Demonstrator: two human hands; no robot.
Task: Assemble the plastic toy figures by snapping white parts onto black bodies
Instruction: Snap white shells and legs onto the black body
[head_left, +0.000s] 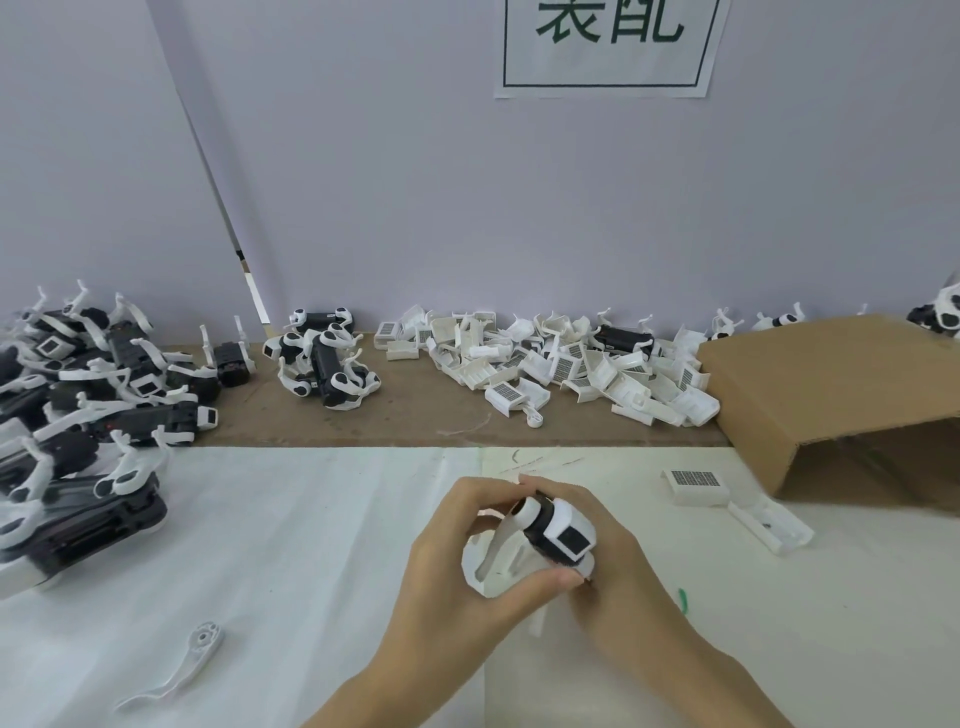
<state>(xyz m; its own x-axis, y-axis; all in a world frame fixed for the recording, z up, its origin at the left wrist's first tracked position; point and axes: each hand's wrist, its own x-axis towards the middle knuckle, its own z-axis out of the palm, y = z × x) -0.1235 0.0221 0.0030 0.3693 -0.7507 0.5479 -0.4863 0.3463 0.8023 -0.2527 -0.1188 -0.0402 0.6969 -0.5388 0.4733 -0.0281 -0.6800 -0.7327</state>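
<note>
Both forearms reached in from the bottom edge, hands meeting low centre. Left hand (457, 566) curled, thumb pressed across the front of the toy figure (553, 535). Right hand (613, 577) wrapped it from behind, fingers curled.

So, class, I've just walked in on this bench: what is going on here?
A person is assembling a toy figure: both hands, the left hand and right hand, grip the black body with white parts over the white sheet. A loose white leg lies nearby. Finished figures are heaped at left, white parts behind.
</note>
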